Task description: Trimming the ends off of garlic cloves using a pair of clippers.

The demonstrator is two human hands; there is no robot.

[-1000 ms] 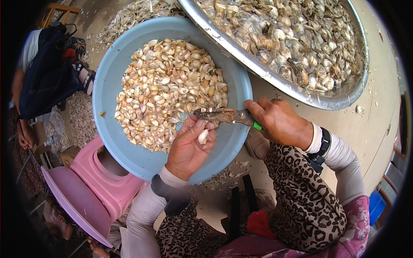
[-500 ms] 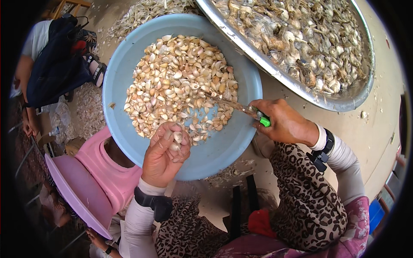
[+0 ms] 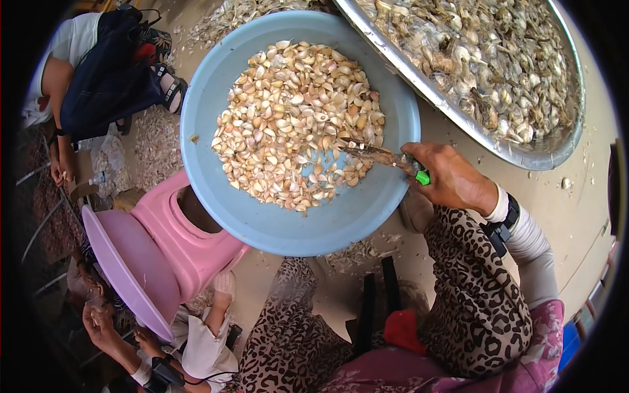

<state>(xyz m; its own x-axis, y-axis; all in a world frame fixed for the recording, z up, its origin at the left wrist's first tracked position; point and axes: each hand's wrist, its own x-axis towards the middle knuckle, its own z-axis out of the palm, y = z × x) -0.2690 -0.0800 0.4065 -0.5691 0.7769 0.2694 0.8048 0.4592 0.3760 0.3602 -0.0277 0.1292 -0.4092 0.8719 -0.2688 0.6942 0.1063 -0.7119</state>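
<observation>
My right hand (image 3: 452, 175) is closed round a knife (image 3: 373, 154) with a dirty blade and a bright green end to its handle. The blade lies over the right side of a light-blue basin (image 3: 288, 243), above a heap of garlic cloves (image 3: 288, 124). Far off at the lower left, beyond a lilac basin (image 3: 124, 259), is my left hand (image 3: 101, 324). Its fingers are curled together, and what they hold is too small to make out. The lilac basin sits on a pink plastic stool (image 3: 164, 216).
A large metal basin (image 3: 452, 108) of wet, unpeeled garlic stands at the upper right. One co-worker's arm (image 3: 56, 98) and sandalled foot (image 3: 171, 92) show at upper left. Another person's hand (image 3: 149, 342) is near my left one. Garlic skins (image 3: 157, 154) litter the floor.
My left hand, which held garlic cloves over the blue basin's near edge, has swung away to the lower left. The view has shifted slightly; my right hand keeps the knife over the basin.
</observation>
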